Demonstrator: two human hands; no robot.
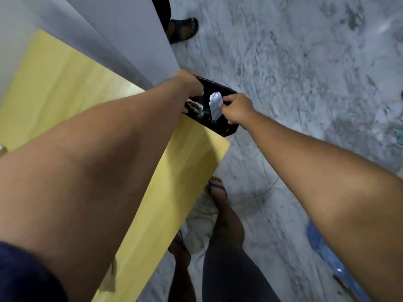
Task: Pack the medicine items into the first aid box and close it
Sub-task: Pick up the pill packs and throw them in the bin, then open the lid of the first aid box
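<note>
At the yellow table's (54, 88) far corner:
Box: black first aid box (220, 125), open, overhanging the edge.
Writing: none legible.
Left hand (192, 86): fingers gripping box's far rim.
Right hand (236, 109): fingertips pinching silver foil packet (214, 105) inside box.

A yellow table (65, 88) fills the left. On the marbled floor (305, 73), a sandalled foot (183, 29) stands far; a blue object (333, 258) lies near right.

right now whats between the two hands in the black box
In the head view, a silvery foil medicine strip stands in the black box between the left hand and right hand, which pinches it.
</note>
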